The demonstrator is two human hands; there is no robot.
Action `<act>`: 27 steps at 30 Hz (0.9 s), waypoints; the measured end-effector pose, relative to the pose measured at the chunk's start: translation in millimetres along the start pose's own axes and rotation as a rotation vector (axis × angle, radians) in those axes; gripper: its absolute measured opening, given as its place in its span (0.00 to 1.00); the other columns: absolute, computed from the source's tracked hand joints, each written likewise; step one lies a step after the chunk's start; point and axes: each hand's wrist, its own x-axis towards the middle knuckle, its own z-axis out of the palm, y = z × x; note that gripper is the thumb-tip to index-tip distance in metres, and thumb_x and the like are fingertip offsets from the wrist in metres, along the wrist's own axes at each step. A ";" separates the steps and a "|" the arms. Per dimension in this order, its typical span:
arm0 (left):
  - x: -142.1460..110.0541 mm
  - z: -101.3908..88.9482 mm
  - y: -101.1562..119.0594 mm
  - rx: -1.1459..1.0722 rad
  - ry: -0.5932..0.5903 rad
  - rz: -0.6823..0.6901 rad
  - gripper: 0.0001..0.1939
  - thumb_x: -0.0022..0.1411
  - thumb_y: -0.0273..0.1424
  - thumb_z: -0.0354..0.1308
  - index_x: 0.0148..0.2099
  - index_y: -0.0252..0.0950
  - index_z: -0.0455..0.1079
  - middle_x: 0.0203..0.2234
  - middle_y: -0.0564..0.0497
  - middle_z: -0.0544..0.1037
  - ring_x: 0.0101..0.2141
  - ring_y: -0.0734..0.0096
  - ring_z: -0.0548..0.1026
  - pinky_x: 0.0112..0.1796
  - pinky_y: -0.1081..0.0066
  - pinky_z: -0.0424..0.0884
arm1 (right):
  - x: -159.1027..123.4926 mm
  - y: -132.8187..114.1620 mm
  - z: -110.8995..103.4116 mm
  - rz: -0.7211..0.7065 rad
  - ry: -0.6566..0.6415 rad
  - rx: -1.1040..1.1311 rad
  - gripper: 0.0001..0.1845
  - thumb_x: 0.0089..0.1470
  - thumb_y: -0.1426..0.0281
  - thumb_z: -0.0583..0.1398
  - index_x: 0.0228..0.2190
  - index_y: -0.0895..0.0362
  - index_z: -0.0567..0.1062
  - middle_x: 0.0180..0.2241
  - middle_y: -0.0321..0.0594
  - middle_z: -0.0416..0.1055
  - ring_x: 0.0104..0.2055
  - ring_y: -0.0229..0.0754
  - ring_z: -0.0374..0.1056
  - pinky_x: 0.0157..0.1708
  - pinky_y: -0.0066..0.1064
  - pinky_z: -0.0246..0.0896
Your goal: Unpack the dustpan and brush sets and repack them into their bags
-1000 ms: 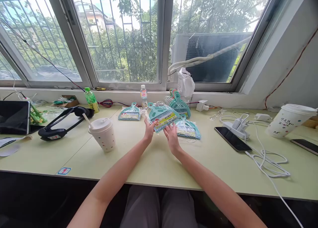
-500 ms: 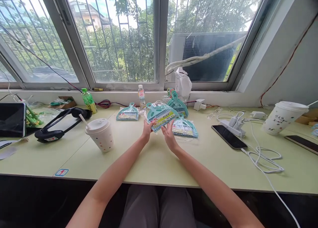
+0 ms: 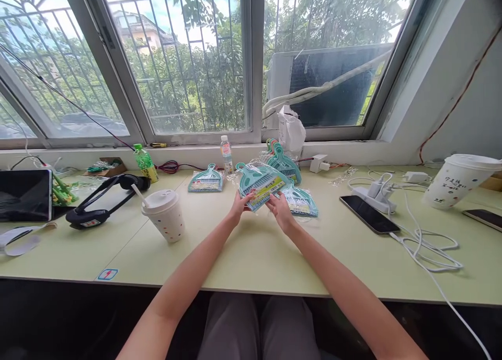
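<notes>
Between my hands, a teal mini dustpan and brush set [image 3: 261, 185] in clear plastic wrap is held tilted above the table. My left hand [image 3: 240, 206] grips its lower left corner, thumb on the front. At the lower right edge, my right hand [image 3: 280, 209] pinches the set. A second wrapped set [image 3: 301, 202] lies behind my right hand, partly covered by the held one. Another wrapped set [image 3: 206, 180] lies to the left. Behind, against the sill, several more dustpans [image 3: 285, 164] lean in a row, some with green and red edges.
A lidded paper cup [image 3: 167, 216] with a straw and a black headset [image 3: 102, 203] stand left on the table [image 3: 243, 260]. Bottles [image 3: 226, 153] are near the sill. To the right are a phone [image 3: 368, 215], a power strip [image 3: 374, 199], white cables and another large cup [image 3: 457, 181].
The whole view has shifted slightly, so things sit a little further right. Both hands still hold the dustpan set in nearly the same tilted pose.
</notes>
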 end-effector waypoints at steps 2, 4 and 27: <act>-0.2 -0.4 -2.0 0.041 -0.059 0.000 0.36 0.49 0.44 0.71 0.56 0.39 0.63 0.47 0.41 0.79 0.40 0.56 0.79 0.33 0.64 0.77 | 0.9 0.6 -3.4 0.005 0.041 0.010 0.23 0.52 0.66 0.68 0.48 0.48 0.69 0.46 0.34 0.79 0.52 0.42 0.76 0.61 0.42 0.70; -1.3 0.1 -4.3 0.068 -0.108 -0.006 0.36 0.50 0.44 0.71 0.57 0.39 0.63 0.49 0.39 0.78 0.42 0.53 0.79 0.35 0.61 0.78 | 2.1 1.5 -6.7 0.032 0.089 0.011 0.18 0.52 0.68 0.68 0.43 0.50 0.70 0.45 0.35 0.80 0.51 0.42 0.77 0.57 0.40 0.74; -18.6 28.1 -20.2 -0.224 -0.285 -0.172 0.34 0.46 0.34 0.76 0.55 0.38 0.70 0.49 0.42 0.81 0.47 0.55 0.81 0.47 0.60 0.77 | 3.5 7.9 -13.9 -0.026 0.313 0.003 0.18 0.44 0.68 0.72 0.36 0.54 0.73 0.39 0.40 0.80 0.48 0.50 0.78 0.49 0.45 0.78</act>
